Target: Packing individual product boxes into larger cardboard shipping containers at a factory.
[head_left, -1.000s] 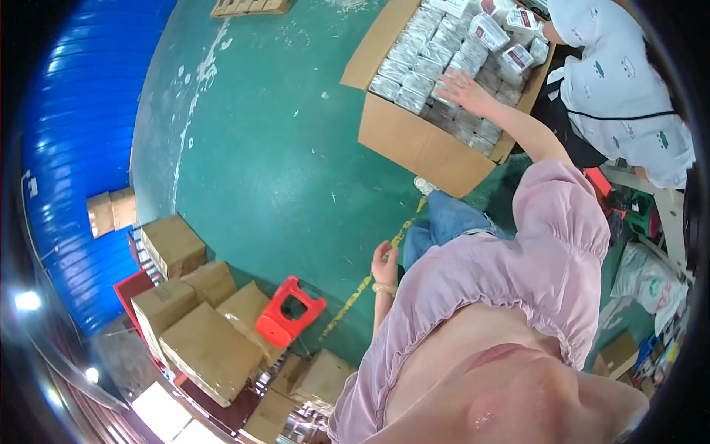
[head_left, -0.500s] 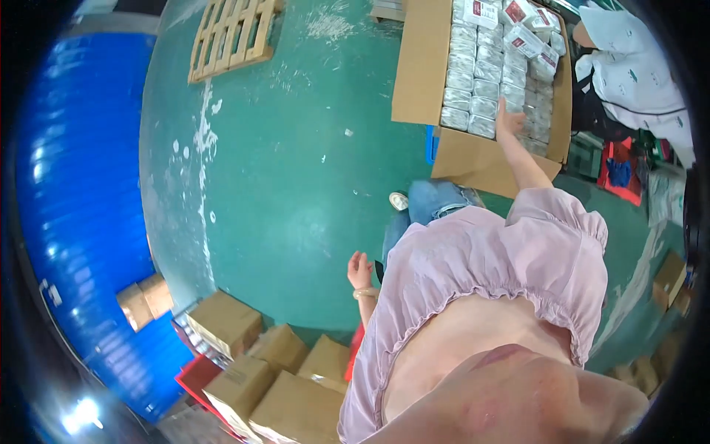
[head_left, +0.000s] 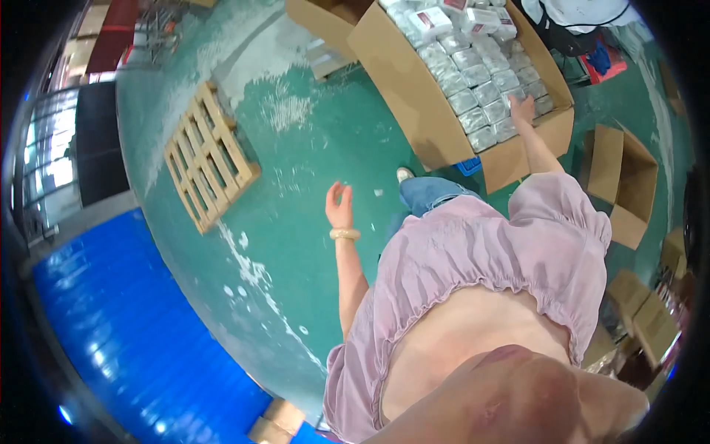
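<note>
A large open cardboard box [head_left: 399,89] at the upper right holds rows of small packs in clear, silvery wrapping [head_left: 473,78]. Several white packs with dark red labels [head_left: 433,22] lie loose on top toward its far end. My right hand [head_left: 522,109] reaches over the near flap and touches the packs near the box's right corner, fingers apart; its fingertips are partly lost against the wrapping. Over the floor to the left, my left hand [head_left: 339,211] hangs with loosely curved, parted fingers and nothing in it. A pale bangle [head_left: 345,234] circles that wrist.
A wooden pallet [head_left: 211,159] leans or lies at the left. An open carton [head_left: 625,181] stands at the right, with more cartons [head_left: 643,314] below. A blue ribbed sheet [head_left: 140,325] covers the lower left. Patterned white cloth [head_left: 584,13] shows at the top right.
The whole view has swung round to the right, so pallet and blue sheet sit lower. My right hand stays at the packs, nearer the box's corner; my left hand has lifted forward.
</note>
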{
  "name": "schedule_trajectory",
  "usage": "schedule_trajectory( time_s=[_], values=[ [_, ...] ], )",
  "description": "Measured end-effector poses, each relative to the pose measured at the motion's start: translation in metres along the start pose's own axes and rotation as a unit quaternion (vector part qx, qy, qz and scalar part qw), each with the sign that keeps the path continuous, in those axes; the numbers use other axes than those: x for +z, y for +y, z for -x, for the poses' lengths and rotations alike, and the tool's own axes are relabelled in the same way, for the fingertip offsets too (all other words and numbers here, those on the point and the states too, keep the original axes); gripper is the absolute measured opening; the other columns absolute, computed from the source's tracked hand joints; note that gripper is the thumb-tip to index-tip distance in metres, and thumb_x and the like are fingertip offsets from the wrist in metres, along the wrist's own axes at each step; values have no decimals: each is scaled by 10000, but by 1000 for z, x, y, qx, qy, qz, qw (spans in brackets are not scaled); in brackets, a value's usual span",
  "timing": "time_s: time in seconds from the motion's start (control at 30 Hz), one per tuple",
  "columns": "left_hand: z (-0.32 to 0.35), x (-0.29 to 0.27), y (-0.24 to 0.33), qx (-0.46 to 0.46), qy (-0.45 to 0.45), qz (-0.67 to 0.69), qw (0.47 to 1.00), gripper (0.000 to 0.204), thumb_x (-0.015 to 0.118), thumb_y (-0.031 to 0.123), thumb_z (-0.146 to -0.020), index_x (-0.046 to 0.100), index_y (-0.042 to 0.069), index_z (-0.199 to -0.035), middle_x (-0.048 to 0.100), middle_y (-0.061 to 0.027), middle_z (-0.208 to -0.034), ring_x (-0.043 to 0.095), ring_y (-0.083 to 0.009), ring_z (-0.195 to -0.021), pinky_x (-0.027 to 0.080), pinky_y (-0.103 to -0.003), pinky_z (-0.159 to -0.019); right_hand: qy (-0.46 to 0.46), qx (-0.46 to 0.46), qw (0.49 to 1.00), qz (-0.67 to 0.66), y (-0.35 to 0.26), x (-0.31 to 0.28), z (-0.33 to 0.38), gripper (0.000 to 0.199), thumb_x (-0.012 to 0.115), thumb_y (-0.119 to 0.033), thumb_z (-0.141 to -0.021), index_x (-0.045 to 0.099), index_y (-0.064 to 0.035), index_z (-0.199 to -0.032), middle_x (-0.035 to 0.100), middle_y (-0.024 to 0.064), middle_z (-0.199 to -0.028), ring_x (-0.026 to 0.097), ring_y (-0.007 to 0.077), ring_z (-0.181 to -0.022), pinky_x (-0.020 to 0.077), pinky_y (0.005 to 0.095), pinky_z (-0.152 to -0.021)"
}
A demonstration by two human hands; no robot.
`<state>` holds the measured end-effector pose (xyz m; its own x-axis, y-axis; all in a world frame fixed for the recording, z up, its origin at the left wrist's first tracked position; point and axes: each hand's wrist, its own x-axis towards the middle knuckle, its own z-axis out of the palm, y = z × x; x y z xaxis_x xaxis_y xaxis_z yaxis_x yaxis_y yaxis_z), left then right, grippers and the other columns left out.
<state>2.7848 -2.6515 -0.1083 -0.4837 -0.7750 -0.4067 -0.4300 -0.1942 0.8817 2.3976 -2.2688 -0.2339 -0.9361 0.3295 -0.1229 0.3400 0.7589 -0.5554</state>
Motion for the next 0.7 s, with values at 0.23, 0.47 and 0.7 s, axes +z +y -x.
schedule_trajectory(
  time_s=[0.23, 0.47, 0.7],
  values=[
    [-120, 125, 83, 262, -194, -241, 914, 780, 791, 360, -618, 446, 25, -1232, 511, -152, -1172, 496, -304, -1072, 421, -380, -896, 54, -152, 986, -33, -94, -7, -8, 866, 736, -433, -643, 356, 28, -1270, 421, 240, -1261, 378, 372, -1189, 328, 411, -991],
    [-225, 305, 157, 466, -265, -276, 798, 1021, 825, 383, -508, 306, 20, -1309, 388, -164, -1293, 304, -373, -1222, 225, -473, -1034, 131, -74, 988, 22, -214, 27, -44, 1027, 787, -451, -576, 269, 17, -1330, 343, 212, -1333, 342, 336, -1235, 295, 398, -1020],
    [-271, 365, 146, 504, -390, -242, 732, 948, 833, 250, -485, 340, 32, -1264, 382, -185, -1271, 302, -418, -1204, 248, -501, -1015, 105, -79, 989, -63, -193, 43, -44, 1098, 809, -397, -548, 188, -19, -1370, 275, 160, -1384, 336, 295, -1253, 268, 386, -1049]
  ],
)
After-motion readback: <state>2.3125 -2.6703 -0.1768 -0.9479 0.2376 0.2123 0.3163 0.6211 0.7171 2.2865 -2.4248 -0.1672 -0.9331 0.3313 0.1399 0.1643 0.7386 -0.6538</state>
